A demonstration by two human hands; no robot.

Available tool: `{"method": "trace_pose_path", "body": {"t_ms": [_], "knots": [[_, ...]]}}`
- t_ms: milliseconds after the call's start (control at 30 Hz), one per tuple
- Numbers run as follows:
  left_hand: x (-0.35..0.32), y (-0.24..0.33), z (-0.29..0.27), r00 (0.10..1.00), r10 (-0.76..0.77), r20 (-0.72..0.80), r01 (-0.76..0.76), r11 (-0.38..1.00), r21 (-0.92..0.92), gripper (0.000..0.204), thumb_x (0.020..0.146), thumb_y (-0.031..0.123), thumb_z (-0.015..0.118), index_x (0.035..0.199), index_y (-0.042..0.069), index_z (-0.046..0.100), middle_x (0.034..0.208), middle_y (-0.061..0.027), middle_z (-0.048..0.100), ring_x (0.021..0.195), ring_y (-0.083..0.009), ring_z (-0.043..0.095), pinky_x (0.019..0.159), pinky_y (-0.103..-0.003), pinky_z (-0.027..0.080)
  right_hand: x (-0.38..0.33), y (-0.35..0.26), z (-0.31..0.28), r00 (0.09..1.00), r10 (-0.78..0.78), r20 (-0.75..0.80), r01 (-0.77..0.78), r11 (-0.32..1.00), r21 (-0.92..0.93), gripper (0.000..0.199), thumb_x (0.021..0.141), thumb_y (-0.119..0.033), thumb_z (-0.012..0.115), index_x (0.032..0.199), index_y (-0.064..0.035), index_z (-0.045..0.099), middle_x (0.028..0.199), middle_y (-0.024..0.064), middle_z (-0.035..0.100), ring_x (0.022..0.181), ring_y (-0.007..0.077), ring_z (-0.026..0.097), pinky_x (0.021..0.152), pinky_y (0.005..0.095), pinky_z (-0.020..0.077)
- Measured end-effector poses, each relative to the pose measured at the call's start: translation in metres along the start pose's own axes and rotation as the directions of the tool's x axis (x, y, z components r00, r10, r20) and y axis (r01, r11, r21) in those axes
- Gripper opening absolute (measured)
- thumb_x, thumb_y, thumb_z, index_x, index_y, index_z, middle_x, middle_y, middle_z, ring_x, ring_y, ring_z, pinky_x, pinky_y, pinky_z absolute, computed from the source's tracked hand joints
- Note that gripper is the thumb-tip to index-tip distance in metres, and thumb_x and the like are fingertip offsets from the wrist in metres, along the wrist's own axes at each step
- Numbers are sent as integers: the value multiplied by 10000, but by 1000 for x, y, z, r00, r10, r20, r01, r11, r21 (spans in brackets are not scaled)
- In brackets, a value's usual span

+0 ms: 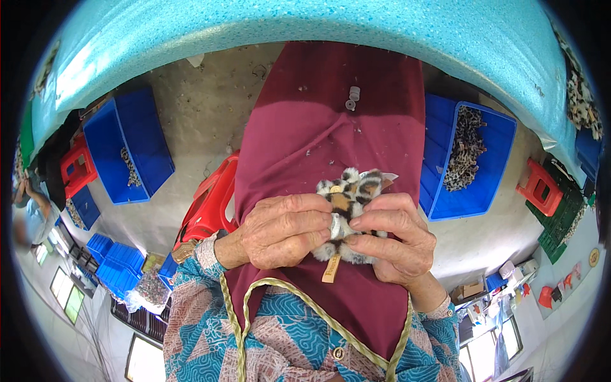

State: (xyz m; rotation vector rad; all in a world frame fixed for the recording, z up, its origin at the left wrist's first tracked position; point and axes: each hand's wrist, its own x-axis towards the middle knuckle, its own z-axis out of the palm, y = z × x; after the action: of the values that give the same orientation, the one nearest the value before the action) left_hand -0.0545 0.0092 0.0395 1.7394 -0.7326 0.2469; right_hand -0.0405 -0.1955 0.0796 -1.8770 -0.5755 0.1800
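A small plush piece of leopard-print fur, white with black and tan spots, is held over my lap between both hands. My left hand pinches its left side with curled fingers. On the other side, the thumb and fingers of my right hand grip the fur. A tan ribbon label hangs from the lower edge of the plush piece, and a whitish tag sticks out at its upper right. My fingers partly cover the middle of the piece.
A maroon apron covers my lap, with small white spools on it. Blue bins with furry pieces stand left and right. A red stool is at my left. The turquoise-covered table curves ahead; another person sits far left.
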Motion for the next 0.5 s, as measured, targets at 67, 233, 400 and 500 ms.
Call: {"method": "trace_pose_path", "body": {"t_ms": [67, 233, 400, 500], "knots": [[1, 1, -1, 1000, -24, 20, 25, 1000, -8, 212, 592, -37, 642, 794, -26, 579, 814, -128, 593, 751, -308, 633, 580, -332, 549, -1, 1, 1, 1000, 6, -7, -6, 1000, 16, 237, 532, 15, 677, 759, -50, 683, 887, 84, 626, 786, 258, 578, 635, 326, 497], [-3, 1, 8, 991, -121, -65, 116, 991, -70, 222, 600, -71, 617, 802, -6, 554, 852, -128, 581, 797, -318, 622, 627, -352, 535, -4, -1, 2, 1000, 10, -28, -9, 998, 57, 211, 550, 3, 675, 753, -55, 677, 883, 100, 623, 771, 259, 589, 638, 326, 500], [0, 1, 14, 975, -218, -46, 211, 969, -127, 259, 614, -83, 597, 831, 31, 511, 936, -136, 580, 873, -332, 617, 700, -365, 526, -6, 3, 1, 998, 5, -55, -2, 998, 59, 183, 564, 8, 662, 734, -61, 664, 879, 107, 629, 729, 253, 613, 623, 326, 516], [-3, 2, 11, 973, -225, -55, 212, 959, -189, 250, 609, -66, 604, 817, 41, 515, 935, -135, 587, 870, -325, 621, 688, -358, 529, -7, 5, 4, 997, 45, -66, -38, 995, 94, 166, 566, 22, 653, 712, -56, 636, 882, 101, 635, 693, 250, 621, 611, 321, 523]]}}
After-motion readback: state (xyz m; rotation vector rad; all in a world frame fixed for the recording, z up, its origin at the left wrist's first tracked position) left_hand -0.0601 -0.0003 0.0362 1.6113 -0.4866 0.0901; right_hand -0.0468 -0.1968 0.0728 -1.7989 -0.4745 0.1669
